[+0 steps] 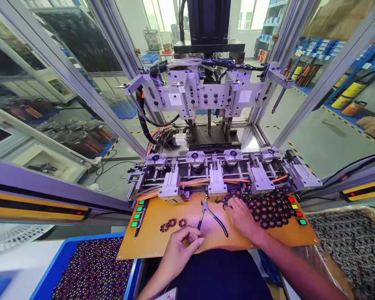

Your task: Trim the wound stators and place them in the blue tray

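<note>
My right hand [241, 216] reaches to the left edge of a pile of small round motor stators [270, 208], black with copper-coloured windings. Its fingers are bent together on a stator [232, 196] there, partly covered by the hand. Low in front of my body, my left hand [181, 249] is loosely curled, thumb apart from the fingers, with nothing visible in it. Between the hands lie cutting pliers [205, 208] with green-and-black handles, jaws pointing away from me. Three stators [171, 223] rest flat on the orange board, left of the pliers.
Behind the orange board [150, 243] stands a machine with a row of round fixtures [195, 157] below a raised head [209, 96]. Coloured buttons [137, 216] line both board sides. A blue bin [71, 250] of parts is left; a lined box [346, 233] of parts is right.
</note>
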`<action>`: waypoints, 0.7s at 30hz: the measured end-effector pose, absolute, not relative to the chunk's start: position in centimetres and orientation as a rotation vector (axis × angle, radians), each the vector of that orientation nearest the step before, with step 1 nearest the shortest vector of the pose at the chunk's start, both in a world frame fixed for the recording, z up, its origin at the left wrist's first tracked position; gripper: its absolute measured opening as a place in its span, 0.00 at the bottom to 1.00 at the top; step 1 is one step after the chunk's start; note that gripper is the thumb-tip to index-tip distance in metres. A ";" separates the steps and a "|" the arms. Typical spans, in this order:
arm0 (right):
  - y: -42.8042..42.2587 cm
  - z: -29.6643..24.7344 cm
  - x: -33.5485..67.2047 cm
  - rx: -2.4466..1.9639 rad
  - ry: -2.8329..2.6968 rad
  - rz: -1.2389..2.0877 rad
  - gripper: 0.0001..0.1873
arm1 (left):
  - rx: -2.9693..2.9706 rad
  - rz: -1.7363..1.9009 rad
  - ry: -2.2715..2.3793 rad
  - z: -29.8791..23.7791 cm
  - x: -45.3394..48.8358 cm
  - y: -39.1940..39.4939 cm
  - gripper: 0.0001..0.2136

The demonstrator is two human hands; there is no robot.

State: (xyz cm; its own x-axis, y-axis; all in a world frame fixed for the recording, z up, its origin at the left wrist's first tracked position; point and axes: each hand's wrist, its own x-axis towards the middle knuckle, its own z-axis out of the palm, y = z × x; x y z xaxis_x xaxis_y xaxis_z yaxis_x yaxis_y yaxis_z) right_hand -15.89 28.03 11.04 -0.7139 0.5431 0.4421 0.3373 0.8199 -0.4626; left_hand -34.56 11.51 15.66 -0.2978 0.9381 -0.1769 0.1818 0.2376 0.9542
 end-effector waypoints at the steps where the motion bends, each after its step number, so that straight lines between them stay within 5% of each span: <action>1: 27.5 11.7 -16.0 -0.629 -2.391 0.535 0.16 | 1.053 1.152 1.645 15.8 -34.3 11.9 0.14; 5: 23.9 14.8 -16.5 -0.544 -2.259 0.805 0.09 | 1.067 1.206 1.515 16.9 -33.1 12.9 0.21; 12: 21.5 17.3 -17.3 -0.482 -1.907 1.449 0.05 | 1.189 1.356 1.556 18.8 -33.1 12.4 0.13; 21: 21.2 17.9 -18.6 -0.512 -1.845 1.573 0.05 | 1.535 1.547 1.584 19.3 -33.3 12.3 0.15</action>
